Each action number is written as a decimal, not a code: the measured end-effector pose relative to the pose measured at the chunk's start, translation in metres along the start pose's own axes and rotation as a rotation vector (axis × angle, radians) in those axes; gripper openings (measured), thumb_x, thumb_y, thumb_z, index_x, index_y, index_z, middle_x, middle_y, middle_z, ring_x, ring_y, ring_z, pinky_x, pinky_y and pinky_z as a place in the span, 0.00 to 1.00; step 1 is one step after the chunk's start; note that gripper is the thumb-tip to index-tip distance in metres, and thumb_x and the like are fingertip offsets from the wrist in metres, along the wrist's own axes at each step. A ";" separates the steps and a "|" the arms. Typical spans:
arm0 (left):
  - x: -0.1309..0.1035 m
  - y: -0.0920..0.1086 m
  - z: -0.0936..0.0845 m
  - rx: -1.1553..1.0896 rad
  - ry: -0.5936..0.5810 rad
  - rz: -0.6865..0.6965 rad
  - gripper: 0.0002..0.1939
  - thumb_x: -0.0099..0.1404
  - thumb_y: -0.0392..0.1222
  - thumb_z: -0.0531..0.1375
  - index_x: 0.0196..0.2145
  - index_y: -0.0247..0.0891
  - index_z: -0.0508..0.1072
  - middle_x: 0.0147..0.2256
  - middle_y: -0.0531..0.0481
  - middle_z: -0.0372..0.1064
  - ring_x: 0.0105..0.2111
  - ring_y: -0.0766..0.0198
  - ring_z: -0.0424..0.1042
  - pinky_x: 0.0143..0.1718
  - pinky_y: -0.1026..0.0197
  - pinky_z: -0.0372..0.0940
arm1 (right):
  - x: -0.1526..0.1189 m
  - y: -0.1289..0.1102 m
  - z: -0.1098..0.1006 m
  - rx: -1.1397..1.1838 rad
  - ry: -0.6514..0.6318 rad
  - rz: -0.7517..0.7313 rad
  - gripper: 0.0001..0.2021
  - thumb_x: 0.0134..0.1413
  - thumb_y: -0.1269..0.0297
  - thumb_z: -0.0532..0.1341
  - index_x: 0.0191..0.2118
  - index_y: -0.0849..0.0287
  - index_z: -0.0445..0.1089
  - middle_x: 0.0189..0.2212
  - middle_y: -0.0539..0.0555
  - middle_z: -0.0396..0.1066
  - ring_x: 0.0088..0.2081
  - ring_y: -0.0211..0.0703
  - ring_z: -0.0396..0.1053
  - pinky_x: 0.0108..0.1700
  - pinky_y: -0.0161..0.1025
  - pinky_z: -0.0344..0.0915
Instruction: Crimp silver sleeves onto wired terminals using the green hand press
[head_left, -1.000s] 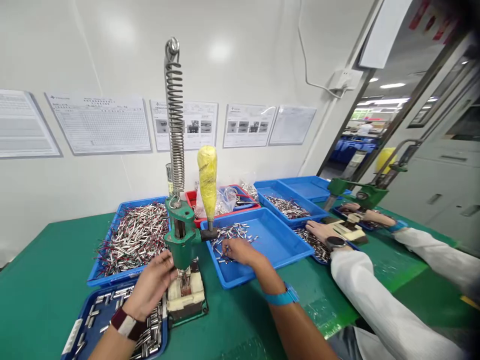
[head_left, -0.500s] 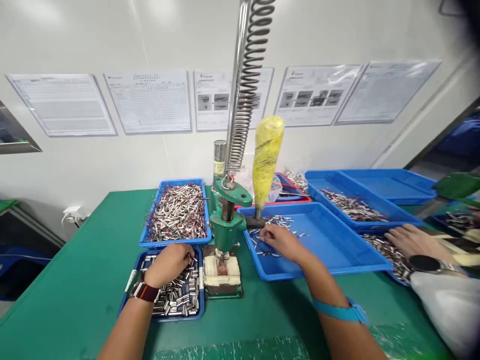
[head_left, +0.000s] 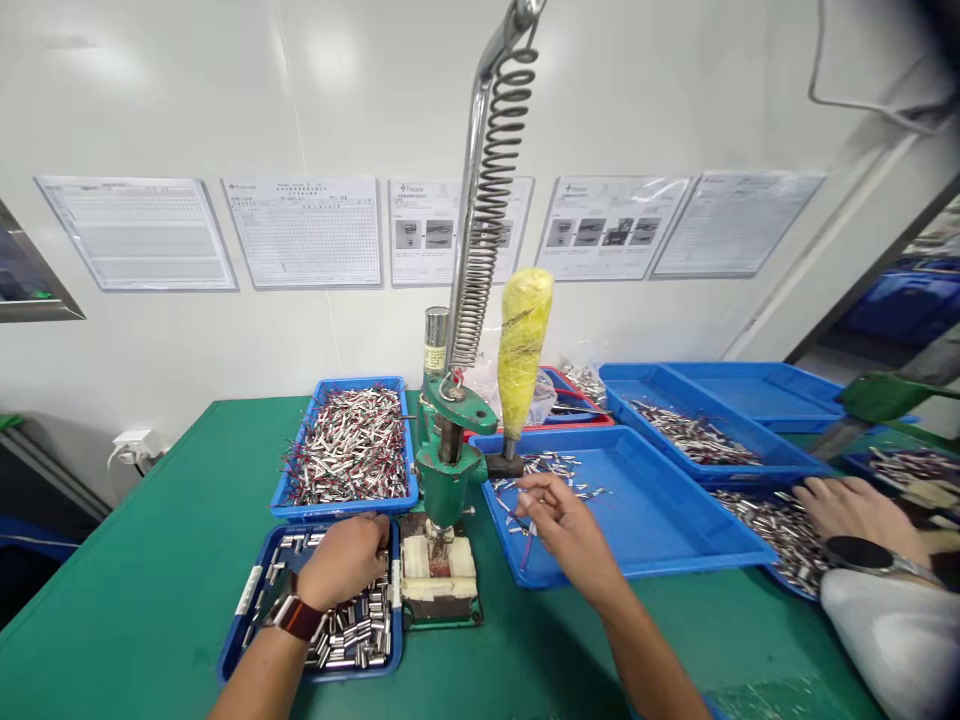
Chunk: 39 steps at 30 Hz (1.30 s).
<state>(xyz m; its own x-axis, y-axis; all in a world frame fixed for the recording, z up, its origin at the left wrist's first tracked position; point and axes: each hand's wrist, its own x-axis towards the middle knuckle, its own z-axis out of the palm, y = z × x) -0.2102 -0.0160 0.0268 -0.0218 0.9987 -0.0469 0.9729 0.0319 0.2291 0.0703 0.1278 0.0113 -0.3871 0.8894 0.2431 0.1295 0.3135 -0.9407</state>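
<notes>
My left hand point(head_left: 346, 560) is over a dark blue tray point(head_left: 229, 640) of small shiny metal cylinders point(head_left: 356, 630). Its fingers are curled down at the tray's upper right corner, and the back of the hand hides what they hold. Above the near left part of a wide blue tray point(head_left: 675, 540), my right hand point(head_left: 564, 525) pinches a small part with thin wires point(head_left: 528, 548). Similar wired parts point(head_left: 551, 462) lie loose in that tray. Between my hands stands a green hand press point(head_left: 442, 480) with a yellow-wrapped lever handle point(head_left: 525, 350).
Behind my left hand is a blue tray point(head_left: 276, 500) heaped with wired parts. More blue trays point(head_left: 795, 463) stand to the right, where another person's hand point(head_left: 859, 515) reaches into metal pieces. A tall spring point(head_left: 487, 210) rises above the press. Paper sheets hang on the wall.
My right hand has lifted slightly and drawn back from below the lever, now with a wired part in its fingers. My left hand stays in the cylinder tray. The camera view has shifted.
</notes>
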 end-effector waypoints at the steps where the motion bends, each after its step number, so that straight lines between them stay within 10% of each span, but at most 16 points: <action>1: -0.001 0.000 -0.004 -0.080 0.016 0.022 0.09 0.54 0.29 0.52 0.31 0.38 0.69 0.33 0.44 0.74 0.33 0.54 0.71 0.32 0.58 0.56 | 0.001 0.004 0.001 -0.053 0.002 -0.010 0.16 0.60 0.51 0.57 0.46 0.58 0.65 0.30 0.51 0.70 0.23 0.36 0.61 0.24 0.33 0.55; 8: -0.001 0.013 -0.024 -1.064 -0.025 0.057 0.08 0.66 0.47 0.57 0.37 0.41 0.66 0.26 0.52 0.70 0.26 0.62 0.66 0.29 0.62 0.60 | 0.019 0.023 -0.018 -0.093 0.093 0.036 0.14 0.59 0.56 0.54 0.46 0.58 0.63 0.30 0.50 0.72 0.18 0.33 0.59 0.20 0.32 0.56; 17: 0.005 0.018 -0.013 -1.602 0.165 -0.043 0.11 0.62 0.46 0.66 0.38 0.38 0.73 0.32 0.50 0.70 0.32 0.64 0.67 0.33 0.64 0.62 | 0.009 0.002 -0.024 0.167 0.275 0.020 0.23 0.55 0.48 0.61 0.49 0.57 0.59 0.26 0.48 0.72 0.15 0.30 0.53 0.17 0.30 0.48; 27: 0.010 0.041 0.007 -1.698 0.286 -0.022 0.08 0.63 0.45 0.65 0.34 0.39 0.72 0.28 0.54 0.63 0.29 0.67 0.63 0.30 0.65 0.59 | -0.078 -0.033 0.095 -0.007 -0.118 -0.048 0.15 0.68 0.56 0.47 0.45 0.57 0.68 0.37 0.55 0.75 0.28 0.38 0.70 0.31 0.34 0.65; 39: 0.013 0.048 0.018 -1.662 0.370 -0.036 0.10 0.59 0.44 0.67 0.36 0.39 0.73 0.34 0.51 0.67 0.37 0.63 0.66 0.42 0.62 0.61 | -0.066 -0.027 0.113 -0.476 -0.278 -0.072 0.16 0.54 0.78 0.47 0.38 0.59 0.69 0.35 0.55 0.75 0.36 0.44 0.72 0.38 0.36 0.61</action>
<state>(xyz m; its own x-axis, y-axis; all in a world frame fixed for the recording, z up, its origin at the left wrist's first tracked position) -0.1599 -0.0020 0.0198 -0.3190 0.9442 0.0823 -0.2959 -0.1817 0.9378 -0.0110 0.0231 -0.0056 -0.6284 0.7590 0.1704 0.4669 0.5432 -0.6978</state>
